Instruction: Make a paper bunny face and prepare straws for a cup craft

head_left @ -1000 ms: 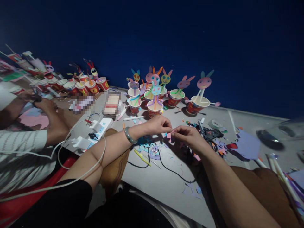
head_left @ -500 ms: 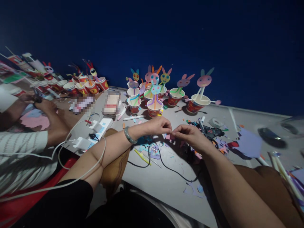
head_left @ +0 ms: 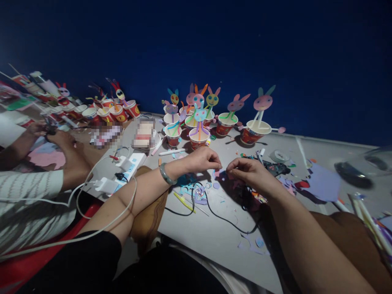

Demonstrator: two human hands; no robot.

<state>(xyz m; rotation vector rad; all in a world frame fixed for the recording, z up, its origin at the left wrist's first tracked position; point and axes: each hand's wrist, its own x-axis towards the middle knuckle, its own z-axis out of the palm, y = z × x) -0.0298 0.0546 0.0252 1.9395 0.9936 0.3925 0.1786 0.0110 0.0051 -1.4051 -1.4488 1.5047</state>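
Observation:
My left hand (head_left: 203, 159), with a bangle on the wrist, is closed in a pinch over the middle of the table. A small pink paper piece (head_left: 217, 173) shows just under its fingertips. Across a narrow gap, my right hand (head_left: 246, 169) also pinches; whatever its fingertips hold is too small to make out. Paper scraps (head_left: 200, 196) in purple and blue lie below the hands, beside a black cable (head_left: 211, 210). Behind them stand several red paper cups (head_left: 199, 136) with rabbit-faced paper figures (head_left: 200, 114) in them.
A power strip (head_left: 130, 167) with white plugs sits at left, its cable crossing my left forearm. Further left, a co-worker's hands (head_left: 61, 141) are over pink paper. At right are a tape roll (head_left: 280, 156), a purple sheet (head_left: 323, 181) and a dark mouse-shaped object (head_left: 352, 174).
My hands were touching at the fingertips and have now moved slightly apart, the right one to the right. The pink piece stays by my left fingertips.

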